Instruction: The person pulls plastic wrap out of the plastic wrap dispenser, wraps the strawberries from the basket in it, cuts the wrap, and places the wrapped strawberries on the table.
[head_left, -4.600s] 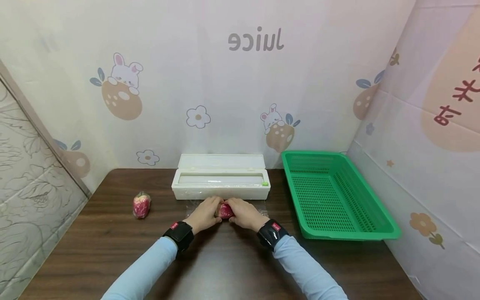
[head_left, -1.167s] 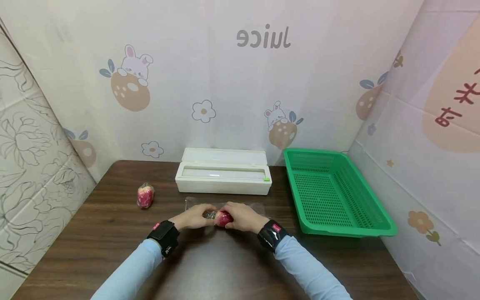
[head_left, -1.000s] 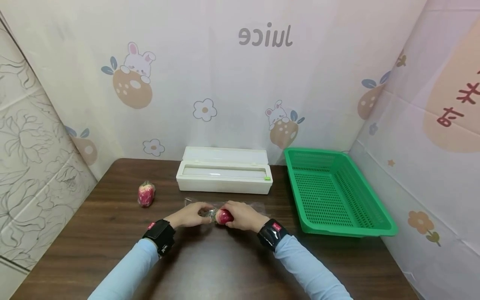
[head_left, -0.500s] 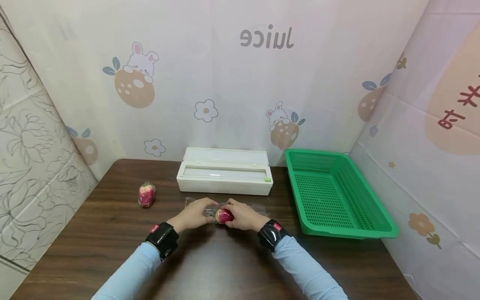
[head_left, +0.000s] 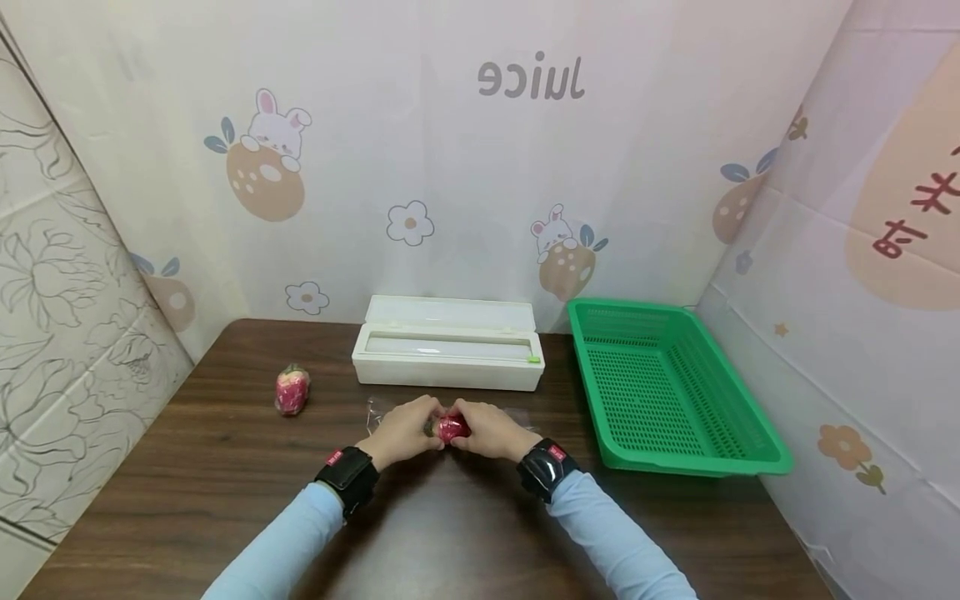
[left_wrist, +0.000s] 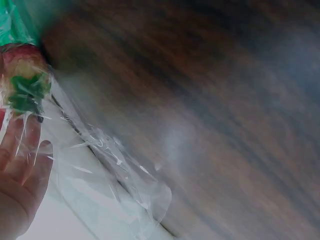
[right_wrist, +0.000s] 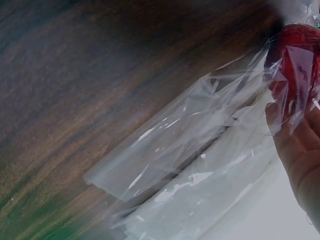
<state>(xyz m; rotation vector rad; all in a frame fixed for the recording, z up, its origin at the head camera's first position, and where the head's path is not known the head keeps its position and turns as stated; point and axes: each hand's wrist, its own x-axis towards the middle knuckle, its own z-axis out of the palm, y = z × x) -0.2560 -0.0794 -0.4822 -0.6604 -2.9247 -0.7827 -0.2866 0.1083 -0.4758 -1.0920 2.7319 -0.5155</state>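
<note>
A red fruit, pale yellow near its green leafy top, lies on its side in front of a white wrap dispenser. Clear cling film covers it and spreads out on both sides; the leafy end shows through the film in the left wrist view. My left hand has thumb and fingers around the leafy end, over the film. From the other side my right hand grips the red rounded end. A second red fruit, wrapped in film, stands apart at the left.
The white dispenser has its lid raised against the wall, with a small green slider at its right. A green perforated basket stands at the right on the dark wooden table. A patterned sheet hangs behind.
My left hand has moved right, from beside the fruit to around its leafy end. My right hand has kept its grip. Compared with the oldest frame, the dispenser appears farther from the hands.
</note>
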